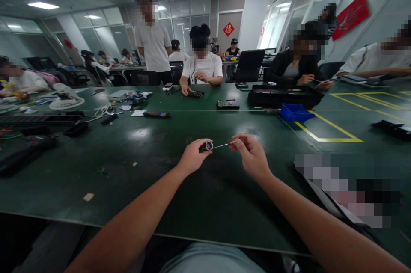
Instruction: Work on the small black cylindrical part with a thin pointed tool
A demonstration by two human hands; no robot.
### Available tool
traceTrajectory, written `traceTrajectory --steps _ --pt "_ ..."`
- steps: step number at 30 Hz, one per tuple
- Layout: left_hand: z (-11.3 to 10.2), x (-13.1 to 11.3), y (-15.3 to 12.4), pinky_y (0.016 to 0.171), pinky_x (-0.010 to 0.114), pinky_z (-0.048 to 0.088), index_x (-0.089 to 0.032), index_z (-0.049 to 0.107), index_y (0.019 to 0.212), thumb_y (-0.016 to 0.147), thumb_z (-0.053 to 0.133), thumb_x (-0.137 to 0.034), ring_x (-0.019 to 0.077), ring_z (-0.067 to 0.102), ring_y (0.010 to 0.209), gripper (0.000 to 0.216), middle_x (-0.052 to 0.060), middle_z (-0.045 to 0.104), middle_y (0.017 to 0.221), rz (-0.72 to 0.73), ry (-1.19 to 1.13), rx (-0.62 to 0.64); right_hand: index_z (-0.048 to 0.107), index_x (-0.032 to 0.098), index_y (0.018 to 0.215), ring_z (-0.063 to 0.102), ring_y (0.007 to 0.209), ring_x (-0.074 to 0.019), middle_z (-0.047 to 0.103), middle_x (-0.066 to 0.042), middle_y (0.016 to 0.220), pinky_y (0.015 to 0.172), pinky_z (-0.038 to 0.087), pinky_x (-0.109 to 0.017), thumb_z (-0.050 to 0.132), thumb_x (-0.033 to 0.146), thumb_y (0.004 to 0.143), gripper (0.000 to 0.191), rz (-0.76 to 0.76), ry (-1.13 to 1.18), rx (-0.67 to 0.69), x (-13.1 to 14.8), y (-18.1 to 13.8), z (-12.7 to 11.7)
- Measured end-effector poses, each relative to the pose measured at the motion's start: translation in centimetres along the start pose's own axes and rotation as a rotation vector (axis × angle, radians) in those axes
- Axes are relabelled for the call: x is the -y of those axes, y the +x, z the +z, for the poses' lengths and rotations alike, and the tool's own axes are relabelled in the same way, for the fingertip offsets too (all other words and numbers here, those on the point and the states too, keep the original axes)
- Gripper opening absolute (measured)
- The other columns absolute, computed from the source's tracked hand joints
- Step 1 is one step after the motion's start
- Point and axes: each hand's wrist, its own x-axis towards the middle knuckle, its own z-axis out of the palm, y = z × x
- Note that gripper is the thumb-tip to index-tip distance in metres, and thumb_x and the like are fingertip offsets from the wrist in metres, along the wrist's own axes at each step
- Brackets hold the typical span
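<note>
My left hand (192,158) is closed around a small dark cylindrical part (208,146) with a silvery ring-shaped end facing me. Between thumb and fingers, my right hand (253,157) pinches the reddish handle of a thin screwdriver (222,145). Its metal shaft points left, and the tip meets or lies very near the rim of the cylindrical part. Whether the tip sits in a screw is too small to make out. Both hands are held over the green table (199,204), near its middle.
Beyond my hands lie a hard drive (228,104), a blue bin (296,113), a black tray (285,97) and a dark pen-shaped tool (157,114). Cables and black parts crowd the left. A blurred-out flat object (346,191) lies at right. Co-workers sit opposite; one person stands.
</note>
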Motion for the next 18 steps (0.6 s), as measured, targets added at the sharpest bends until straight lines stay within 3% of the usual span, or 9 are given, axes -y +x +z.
traceTrajectory --steps 13,18 --pt "-0.02 0.11 -0.12 0.102 0.041 0.042 -0.026 0.067 0.12 0.082 0.071 -0.019 0.0233 0.06 0.112 0.038 0.004 0.068 0.118 0.061 0.036 0.07 0.061 0.02 0.099 0.071 0.082 -0.0219 0.073 -0.007 0.087 0.078 0.056 -0.039 0.054 0.044 0.093 0.026 0.011 -0.072 0.028 -0.05 0.09 -0.11" --pt "0.05 0.32 -0.07 0.102 0.041 0.042 -0.026 0.066 0.122 0.083 0.071 -0.02 0.0234 0.059 0.113 0.04 0.004 0.067 0.119 0.075 0.059 0.061 0.062 0.02 0.096 0.071 0.08 -0.0218 0.074 -0.007 0.085 0.076 0.054 -0.037 0.052 0.044 0.094 0.026 0.017 -0.167 -0.017 0.18 0.19 -0.11"
